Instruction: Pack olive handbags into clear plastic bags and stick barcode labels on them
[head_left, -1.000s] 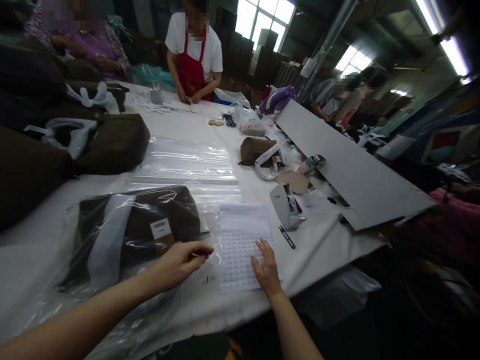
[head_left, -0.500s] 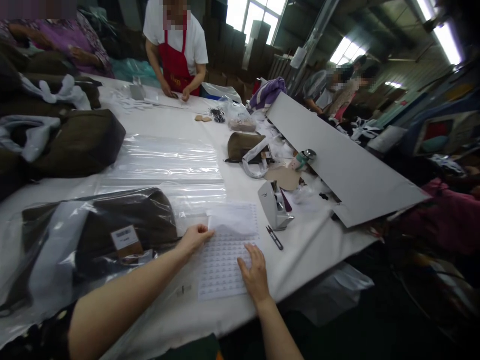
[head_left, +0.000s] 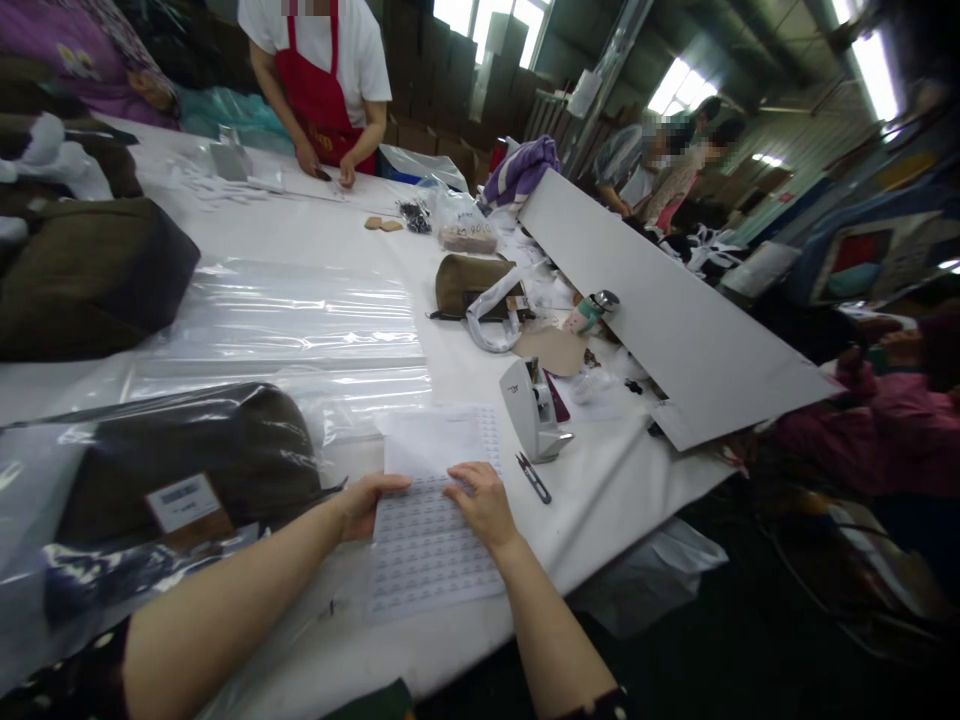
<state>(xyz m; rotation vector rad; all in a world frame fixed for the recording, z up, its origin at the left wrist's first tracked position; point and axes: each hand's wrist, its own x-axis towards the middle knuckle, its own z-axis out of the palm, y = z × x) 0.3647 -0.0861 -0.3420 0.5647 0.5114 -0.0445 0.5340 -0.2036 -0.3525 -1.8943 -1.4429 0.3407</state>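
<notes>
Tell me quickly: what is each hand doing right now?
Left hand: fingers pinching the label sheet at its left edge.
Right hand: open, resting on the sheet.

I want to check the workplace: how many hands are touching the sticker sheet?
2: the left hand rests on the left edge of the sticker sheet, and the right hand presses its middle.

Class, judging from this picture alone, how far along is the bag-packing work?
Done: one dark bag lies sealed in clear plastic, labelled. In hand: both hands, left hand and right hand, rest on the sticker sheet. Left: an unbagged dark bag and flat plastic sleeves wait.
</notes>
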